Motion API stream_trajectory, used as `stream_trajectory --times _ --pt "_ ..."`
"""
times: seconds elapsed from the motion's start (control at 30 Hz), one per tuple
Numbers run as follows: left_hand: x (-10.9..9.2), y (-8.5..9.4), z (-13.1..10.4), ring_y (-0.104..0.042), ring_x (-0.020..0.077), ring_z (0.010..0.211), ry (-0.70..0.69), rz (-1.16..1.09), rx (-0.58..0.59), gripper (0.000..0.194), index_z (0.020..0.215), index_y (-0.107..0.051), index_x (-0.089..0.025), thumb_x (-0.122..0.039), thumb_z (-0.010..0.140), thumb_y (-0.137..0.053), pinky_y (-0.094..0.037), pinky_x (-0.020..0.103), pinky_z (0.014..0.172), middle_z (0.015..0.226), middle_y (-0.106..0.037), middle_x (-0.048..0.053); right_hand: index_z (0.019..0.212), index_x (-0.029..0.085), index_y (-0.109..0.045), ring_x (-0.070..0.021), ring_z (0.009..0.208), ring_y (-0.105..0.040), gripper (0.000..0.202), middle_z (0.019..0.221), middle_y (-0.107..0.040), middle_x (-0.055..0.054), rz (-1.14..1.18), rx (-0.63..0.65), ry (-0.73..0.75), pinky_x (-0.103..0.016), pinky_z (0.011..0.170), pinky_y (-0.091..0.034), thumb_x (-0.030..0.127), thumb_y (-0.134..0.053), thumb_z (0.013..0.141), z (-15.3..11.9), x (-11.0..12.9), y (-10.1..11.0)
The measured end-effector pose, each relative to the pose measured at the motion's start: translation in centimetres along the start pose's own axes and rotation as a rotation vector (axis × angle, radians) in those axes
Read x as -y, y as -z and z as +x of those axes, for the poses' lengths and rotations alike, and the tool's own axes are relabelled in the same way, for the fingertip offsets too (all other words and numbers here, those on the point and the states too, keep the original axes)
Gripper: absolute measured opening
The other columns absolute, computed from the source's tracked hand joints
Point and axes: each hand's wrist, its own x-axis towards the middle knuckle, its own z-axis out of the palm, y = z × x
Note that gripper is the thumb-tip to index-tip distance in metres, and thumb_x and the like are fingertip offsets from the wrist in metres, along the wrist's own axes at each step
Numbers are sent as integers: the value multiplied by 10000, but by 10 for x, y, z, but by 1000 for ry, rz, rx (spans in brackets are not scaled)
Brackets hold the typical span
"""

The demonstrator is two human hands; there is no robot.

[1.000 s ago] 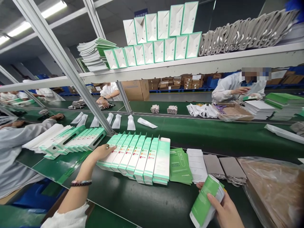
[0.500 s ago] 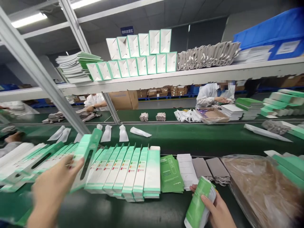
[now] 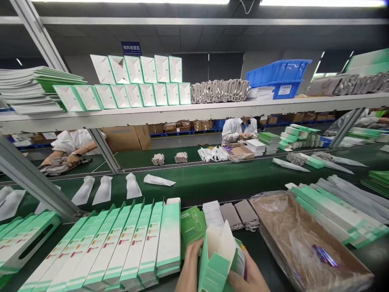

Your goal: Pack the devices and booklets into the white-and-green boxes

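Note:
My left hand (image 3: 190,265) is closed around the side of a green-and-white carton (image 3: 214,267), whose top flaps stand open toward me. My right hand (image 3: 251,273) grips a green booklet bundled with a pale packet (image 3: 241,261), tight against the carton's right side and partly hidden behind it. Just beyond the hands lie green booklets (image 3: 192,223), white leaflets (image 3: 212,213) and grey folded pouches (image 3: 246,213). A row of upright green-and-white cartons (image 3: 144,239) stands to the left of my left hand.
A plastic-lined cardboard tray (image 3: 285,227) with a few shiny purple-blue sticks (image 3: 325,255) sits at right. White packets (image 3: 133,185) lie on the green conveyor belt (image 3: 206,178). Above runs a shelf (image 3: 170,112) with cartons and blue bins (image 3: 276,77). Co-workers (image 3: 238,129) sit across.
My left hand has brought a carton from the left row to the middle, beside my right hand. The carton and the green booklet bundle are now together. The view has turned right.

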Motion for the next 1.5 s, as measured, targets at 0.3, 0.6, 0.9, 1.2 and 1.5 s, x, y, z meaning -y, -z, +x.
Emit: stream_trajectory --times 0.3,0.6,0.9,1.2,1.5 --pt "9 -21 -8 -563 394 1211 22 316 38 785 1413 -370 -184 -323 716 -703 -491 498 958 1354 -564 198 1227 227 -594 -319 1103 -667 503 1181 -714 -123 167 -508 188 -453 927 -555 392 -744 776 -1 70 64" --pt "19 -37 -14 -612 334 1097 -289 657 -31 654 1370 -399 -159 -209 757 -622 -516 473 890 1245 -628 165 1291 220 -533 -325 1189 -616 637 1164 -720 -121 224 -452 186 -504 1067 -438 390 -792 735 29 56 32" --pt "19 -43 -16 -623 344 1074 -240 577 -83 609 1352 -435 -183 -236 782 -644 -502 462 883 1221 -640 161 1263 215 -549 -331 1138 -636 617 1185 -696 -119 -267 -391 185 -491 984 -500 462 -765 742 27 30 31" --pt "5 -27 -4 -588 365 1149 28 11 60 891 1358 -459 -199 -501 611 -841 -473 503 972 1241 -627 164 1385 235 -513 -312 1177 -609 708 1351 -597 -141 -422 63 183 -438 982 -504 413 -775 752 4 34 17" --pt "-7 -21 0 -650 295 1033 18 -356 2 685 1202 -580 -167 -375 607 -849 -515 374 928 1140 -693 105 1514 217 -301 -282 1383 -413 818 1508 -425 -151 -1213 378 715 -442 1142 -362 350 -724 827 10 71 -5"
